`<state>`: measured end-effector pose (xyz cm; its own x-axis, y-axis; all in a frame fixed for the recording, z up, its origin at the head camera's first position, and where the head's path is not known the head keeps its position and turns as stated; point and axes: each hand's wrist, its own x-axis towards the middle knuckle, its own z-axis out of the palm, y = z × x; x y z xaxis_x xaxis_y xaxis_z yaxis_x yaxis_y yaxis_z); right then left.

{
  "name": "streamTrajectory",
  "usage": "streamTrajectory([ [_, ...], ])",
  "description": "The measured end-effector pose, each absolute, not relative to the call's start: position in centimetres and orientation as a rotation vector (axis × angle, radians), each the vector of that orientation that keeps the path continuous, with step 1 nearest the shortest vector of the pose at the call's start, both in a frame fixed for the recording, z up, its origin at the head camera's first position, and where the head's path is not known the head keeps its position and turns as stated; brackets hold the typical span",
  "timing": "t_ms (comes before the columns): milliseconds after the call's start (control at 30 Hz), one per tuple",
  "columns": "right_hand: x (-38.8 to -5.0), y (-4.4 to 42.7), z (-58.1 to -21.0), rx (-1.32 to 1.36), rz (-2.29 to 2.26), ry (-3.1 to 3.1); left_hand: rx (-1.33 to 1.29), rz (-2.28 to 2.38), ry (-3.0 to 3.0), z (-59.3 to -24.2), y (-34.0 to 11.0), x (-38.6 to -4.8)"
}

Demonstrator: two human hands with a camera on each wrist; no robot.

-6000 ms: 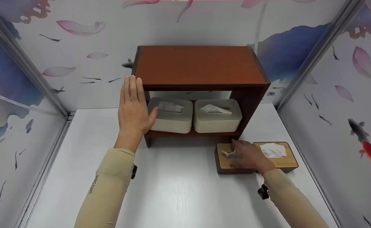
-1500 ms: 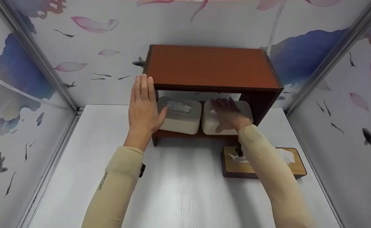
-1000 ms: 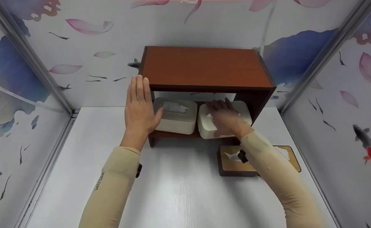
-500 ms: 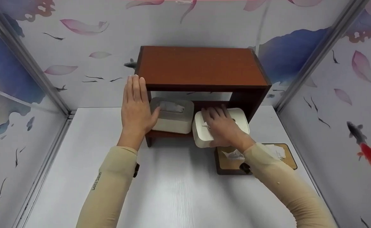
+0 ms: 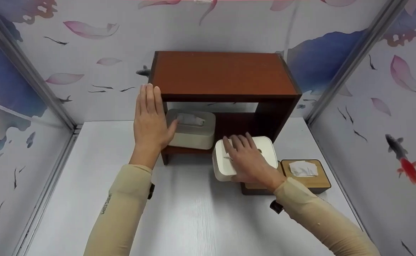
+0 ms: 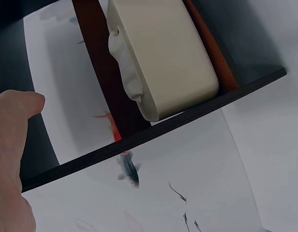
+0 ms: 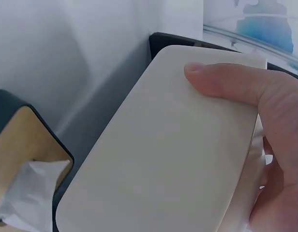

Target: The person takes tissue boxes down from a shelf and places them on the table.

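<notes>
One wide grip (image 5: 249, 160) on white box (image 7: 156, 145)

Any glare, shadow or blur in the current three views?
Head: pale glare streak down the white table, soft shadow on it below the white tissue box, no obvious motion blur. Left wrist: dim, with the near edge of the shelf almost black. Right wrist: bluish cast, soft shadows on the table.

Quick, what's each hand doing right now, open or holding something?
Left hand: open, fingers straight, beside the brown shelf.
Right hand: holding a white tissue box.
</notes>
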<state>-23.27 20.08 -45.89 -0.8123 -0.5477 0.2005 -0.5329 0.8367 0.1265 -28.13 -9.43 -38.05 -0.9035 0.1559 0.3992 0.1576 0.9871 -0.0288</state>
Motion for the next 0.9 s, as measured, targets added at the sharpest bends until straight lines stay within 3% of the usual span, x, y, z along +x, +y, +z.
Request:
streamTrajectory([
  [900,-16.1,17.8,-50.6,0.907,-0.099,-2.783,-0.223,-0.03,-2.729,-37.9,-9.3,-28.0],
])
